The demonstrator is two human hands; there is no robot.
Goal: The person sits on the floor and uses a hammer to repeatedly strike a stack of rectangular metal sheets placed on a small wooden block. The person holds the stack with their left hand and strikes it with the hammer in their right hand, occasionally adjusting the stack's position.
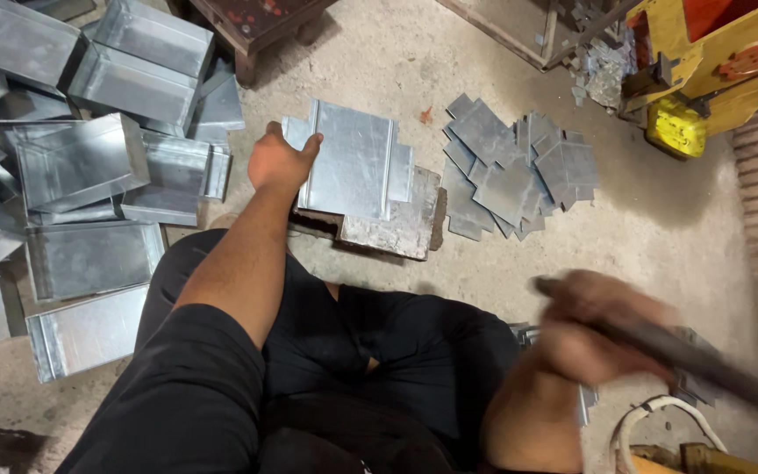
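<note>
So right now the left hand [281,161] is pressing down on the left edge of a notched galvanized sheet blank [354,167], fingers curled over its rim, keeping it flat on a worn steel block [401,230] that's sitting on the concrete floor [660,228] just past the person's knees. The right hand [598,329] is closed around a dark hammer handle [704,360] and is blurring with motion, raised off to the right; the head end is running out of the picture, so I can't tell its shape. Looks to me like the flange-beating step is what's going on, with the blank lined up on the block. I'm guessing the next blow is needing the sheet's edge sitting right along the block's edge, and those left fingers staying clear of the strike line. Room-wise: the blank is overhanging the block's far and left sides, so it could be tipping if the hand lets up. To the left, folded sheet-metal trays [89,158] are crowding close, nearly touching the left arm's side. To the right, a loose pile of flat cut blanks [511,171] is lying near the block, with open floor between pile and swinging arm. A yellow machine [712,79] is sitting well apart at the far right corner.
</note>
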